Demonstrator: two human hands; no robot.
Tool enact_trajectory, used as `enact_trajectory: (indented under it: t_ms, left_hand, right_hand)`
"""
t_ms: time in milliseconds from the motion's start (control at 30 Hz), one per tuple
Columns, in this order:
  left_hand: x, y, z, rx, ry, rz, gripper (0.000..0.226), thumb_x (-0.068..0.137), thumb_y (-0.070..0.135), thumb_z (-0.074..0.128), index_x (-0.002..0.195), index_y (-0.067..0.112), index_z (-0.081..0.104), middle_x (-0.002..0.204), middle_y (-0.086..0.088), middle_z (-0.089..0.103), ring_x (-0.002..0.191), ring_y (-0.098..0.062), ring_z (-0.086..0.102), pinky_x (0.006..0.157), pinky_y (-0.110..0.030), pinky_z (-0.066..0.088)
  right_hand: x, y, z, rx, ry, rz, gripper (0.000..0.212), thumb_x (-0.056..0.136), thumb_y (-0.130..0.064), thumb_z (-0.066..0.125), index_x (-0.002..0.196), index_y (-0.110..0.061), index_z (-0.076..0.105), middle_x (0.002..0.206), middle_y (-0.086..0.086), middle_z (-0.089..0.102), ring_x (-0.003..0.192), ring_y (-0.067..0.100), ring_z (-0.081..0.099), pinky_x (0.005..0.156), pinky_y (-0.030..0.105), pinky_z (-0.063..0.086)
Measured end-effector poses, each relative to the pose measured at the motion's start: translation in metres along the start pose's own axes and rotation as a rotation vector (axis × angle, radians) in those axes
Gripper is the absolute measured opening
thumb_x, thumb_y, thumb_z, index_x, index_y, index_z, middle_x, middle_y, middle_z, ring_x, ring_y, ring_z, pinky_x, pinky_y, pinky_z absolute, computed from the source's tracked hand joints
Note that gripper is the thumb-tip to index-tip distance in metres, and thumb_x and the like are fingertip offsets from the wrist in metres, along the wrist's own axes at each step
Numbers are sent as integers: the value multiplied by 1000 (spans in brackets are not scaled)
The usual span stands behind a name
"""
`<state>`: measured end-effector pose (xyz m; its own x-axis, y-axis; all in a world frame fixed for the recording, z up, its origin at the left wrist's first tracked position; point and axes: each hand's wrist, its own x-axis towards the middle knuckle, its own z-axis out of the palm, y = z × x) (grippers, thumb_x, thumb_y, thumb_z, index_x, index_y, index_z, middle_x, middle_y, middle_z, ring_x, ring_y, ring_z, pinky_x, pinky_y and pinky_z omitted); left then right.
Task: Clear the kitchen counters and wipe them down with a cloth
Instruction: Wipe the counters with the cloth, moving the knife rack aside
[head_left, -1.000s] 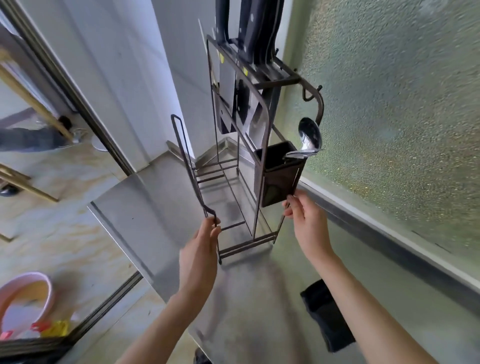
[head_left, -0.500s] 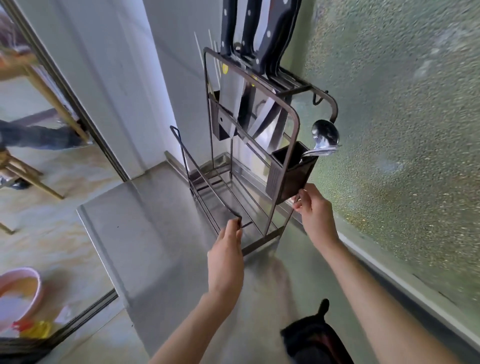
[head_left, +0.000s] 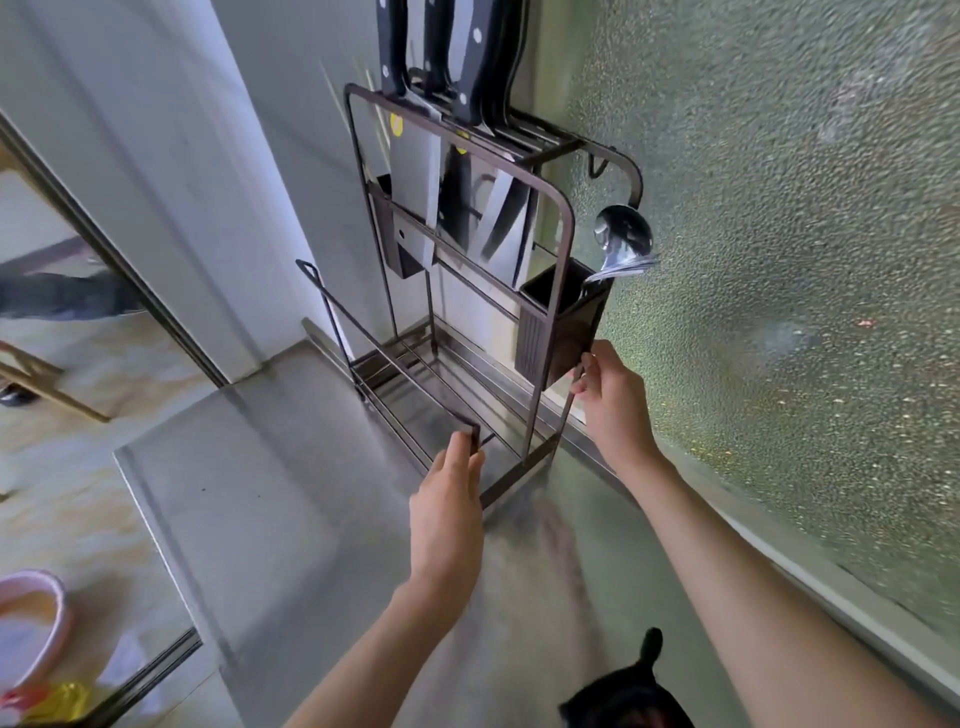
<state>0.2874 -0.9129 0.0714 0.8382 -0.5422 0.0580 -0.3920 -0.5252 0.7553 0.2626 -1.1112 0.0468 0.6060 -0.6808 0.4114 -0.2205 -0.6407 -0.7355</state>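
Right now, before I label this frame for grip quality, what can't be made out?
Head view only:
- Knife handles: tops cut off by the upper edge.
- Left hand on the rack: curled fingers mostly hidden behind its own back.
- Dark object on the counter: cut by the bottom edge; identity unclear.
- Pink basin: cut by the left edge.
- Spoon handle: hidden inside the black holder.

Holding dark wire knife rack (head_left: 519, 474) at steel counter's (head_left: 291, 493) far end: left hand (head_left: 447, 514) pinching front rail, right hand (head_left: 615, 410) gripping side post.
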Motion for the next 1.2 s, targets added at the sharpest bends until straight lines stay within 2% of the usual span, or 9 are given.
enact_trajectory:
  t_ms: [200, 300, 433, 533, 700, 900, 1000, 1100, 1200]
  left_hand:
    - [15, 1, 4, -20, -7, 33, 13, 99, 16, 36, 91, 26, 39, 89, -3, 59, 75, -10, 57, 53, -9, 36]
    - [17, 7, 4, -32, -49, 42, 12, 100, 16, 35, 91, 23, 38, 102, -15, 62, 95, -30, 59, 51, -3, 39]
    - [20, 7, 9, -7, -53, 29, 17, 98, 7, 36, 95, 23, 34, 104, -11, 62, 97, -27, 61, 77, -10, 39]
    - [21, 4, 10, 32, -30, 48, 21, 97, 2, 37, 97, 23, 36, 105, -9, 63, 99, -23, 63, 72, -24, 49]
    - [22, -20, 6, 62, -27, 133, 7, 98, 27, 40, 105, 24, 42, 107, -2, 64, 89, -21, 63, 65, -31, 48]
    - [-42, -86, 2, 374, -320, 132, 45, 93, 48, 40, 134, 29, 38, 135, 7, 45, 99, -22, 61, 71, -35, 49]
    - [-64, -113, 10, 373, -457, 182, 54, 91, 52, 40, 139, 30, 35, 147, 6, 34, 125, -19, 45, 98, -34, 40]
    - [-67, -136, 14, 449, -591, 282, 79, 80, 76, 12, 143, 32, 27, 155, 5, 18, 143, -17, 12, 116, -35, 11]
    - [-57, -162, 11, 488, -626, 347, 101, 65, 84, -11, 144, 32, 25, 156, 7, 11, 144, -15, 3, 117, -37, 7]
  right_hand:
    - [19, 0, 10, -19, 32, 76, 11, 95, -6, 41, 91, -4, 51, 71, 7, 57, 65, 33, 60, 61, 46, 51]
    - [22, 0, 13, -41, 46, 99, 11, 94, -4, 41, 89, -3, 51, 71, 11, 59, 66, 32, 60, 61, 43, 49]
    - [26, 0, 16, -58, 64, 136, 10, 90, 2, 42, 86, -1, 50, 71, 16, 59, 66, 32, 59, 59, 39, 47]
    - [26, -1, 16, -56, 56, 162, 11, 88, 2, 41, 86, -1, 51, 74, 19, 61, 68, 35, 59, 61, 41, 48]
    - [10, -23, -6, -45, -26, 276, 31, 98, -17, 45, 126, -5, 52, 108, 19, 65, 98, 31, 61, 77, 32, 43]
    - [-183, 5, -32, -263, -233, 340, 34, 97, -27, 45, 124, -7, 53, 121, 9, 59, 113, 27, 53, 95, 32, 39]
    - [-275, 24, -40, -463, -361, 273, 49, 99, -42, 30, 116, -7, 60, 120, 11, 62, 111, 31, 57, 97, 30, 35]
    - [-331, 38, -41, -665, -528, 324, 59, 98, -52, 16, 133, -18, 49, 143, 6, 45, 130, 29, 40, 103, 39, 26]
    - [-346, 32, -18, -757, -479, 504, 58, 97, -52, 9, 143, -27, 34, 151, 2, 31, 137, 29, 26, 107, 45, 19]
